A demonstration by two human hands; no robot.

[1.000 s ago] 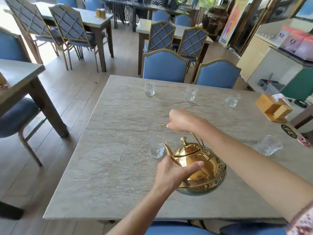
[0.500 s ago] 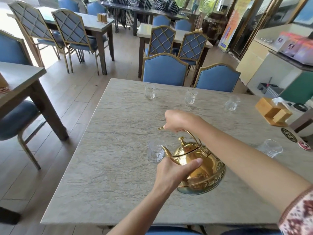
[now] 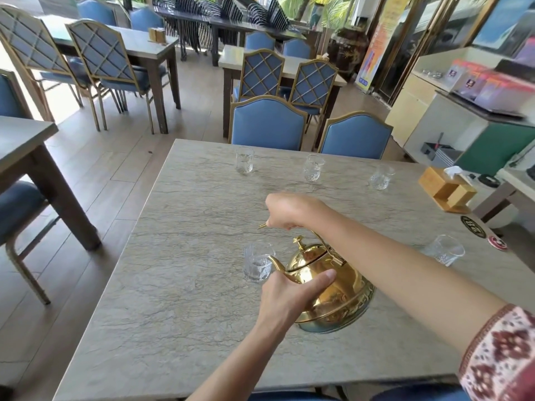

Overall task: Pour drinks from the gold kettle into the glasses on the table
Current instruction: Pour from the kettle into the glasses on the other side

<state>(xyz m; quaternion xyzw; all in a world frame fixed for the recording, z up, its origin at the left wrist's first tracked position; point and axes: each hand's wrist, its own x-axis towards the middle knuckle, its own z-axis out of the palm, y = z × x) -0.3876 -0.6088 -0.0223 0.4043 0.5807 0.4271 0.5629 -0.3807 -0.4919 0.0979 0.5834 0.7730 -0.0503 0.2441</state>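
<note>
The gold kettle (image 3: 333,290) is tilted to the left over the grey stone table (image 3: 179,328), its thin spout reaching into a small clear glass (image 3: 257,263). My right hand (image 3: 292,211) is shut on the kettle's top handle. My left hand (image 3: 289,296) is pressed against the kettle's near side, thumb across the body. Three more glasses (image 3: 244,159) (image 3: 313,167) (image 3: 380,177) stand along the far edge. Another glass (image 3: 444,250) is at the right.
A wooden napkin holder (image 3: 445,189) and two round coasters (image 3: 473,226) are at the table's right edge. Two blue chairs (image 3: 267,124) stand behind the far edge. More tables and chairs fill the room to the left and back.
The view has shifted slightly, showing more of the room beyond the table. The kettle stays tilted with its spout at the near glass; both hands keep their hold.
</note>
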